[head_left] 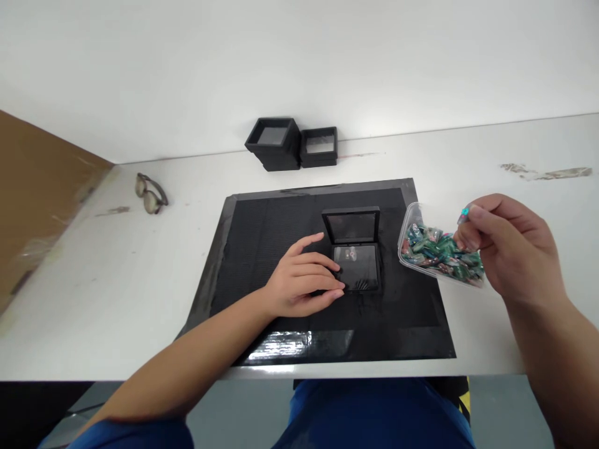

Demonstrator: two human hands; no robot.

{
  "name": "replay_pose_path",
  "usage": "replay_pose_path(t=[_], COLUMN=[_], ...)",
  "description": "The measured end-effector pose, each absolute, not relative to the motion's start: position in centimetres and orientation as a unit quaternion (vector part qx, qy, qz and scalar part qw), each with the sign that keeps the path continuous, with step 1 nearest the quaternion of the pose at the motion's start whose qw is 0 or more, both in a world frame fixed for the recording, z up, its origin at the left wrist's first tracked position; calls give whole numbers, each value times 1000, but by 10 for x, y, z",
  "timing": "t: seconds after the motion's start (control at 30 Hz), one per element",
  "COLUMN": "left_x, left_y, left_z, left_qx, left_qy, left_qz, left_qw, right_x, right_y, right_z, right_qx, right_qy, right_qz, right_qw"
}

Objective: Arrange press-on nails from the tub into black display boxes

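Observation:
A small black display box (356, 260) lies open in the middle of a black mat (262, 243), its lid tilted up at the back and a small item inside. My left hand (304, 280) rests on the mat with fingers stretched out, fingertips touching the box's left side. My right hand (510, 249) hovers to the right, fingers pinched on a small teal stone (463, 214). Just under it sits a clear plastic tub (437, 252) filled with several green and red stones, tilted at the mat's right edge.
Two more black display boxes (292, 143) stand against the wall at the back. A pair of glasses (150, 194) lies at the left of the white table (491, 156). Brown cardboard (32, 187) lines the far left.

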State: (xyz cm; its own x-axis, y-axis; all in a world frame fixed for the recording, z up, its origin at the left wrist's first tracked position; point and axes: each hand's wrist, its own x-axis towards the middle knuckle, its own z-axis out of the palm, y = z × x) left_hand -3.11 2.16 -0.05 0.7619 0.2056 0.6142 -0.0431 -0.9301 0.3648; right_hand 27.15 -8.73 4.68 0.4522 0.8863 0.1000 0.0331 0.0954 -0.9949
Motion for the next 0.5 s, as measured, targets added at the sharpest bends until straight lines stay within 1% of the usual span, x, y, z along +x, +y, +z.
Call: replay_pose_path(t=[0.2,0.5], left_x=[-31,-31], left_y=[22,22], left_z=[0,0], left_qx=[923,923], left_qy=[45,44], left_qz=[337,336], left_qw=[180,181], right_x=[270,273], right_y=[-91,-92], right_z=[48,49], right_qx=[-578,-563], right_qy=[-422,-415], right_qz=[315,347], right_qw=[623,625])
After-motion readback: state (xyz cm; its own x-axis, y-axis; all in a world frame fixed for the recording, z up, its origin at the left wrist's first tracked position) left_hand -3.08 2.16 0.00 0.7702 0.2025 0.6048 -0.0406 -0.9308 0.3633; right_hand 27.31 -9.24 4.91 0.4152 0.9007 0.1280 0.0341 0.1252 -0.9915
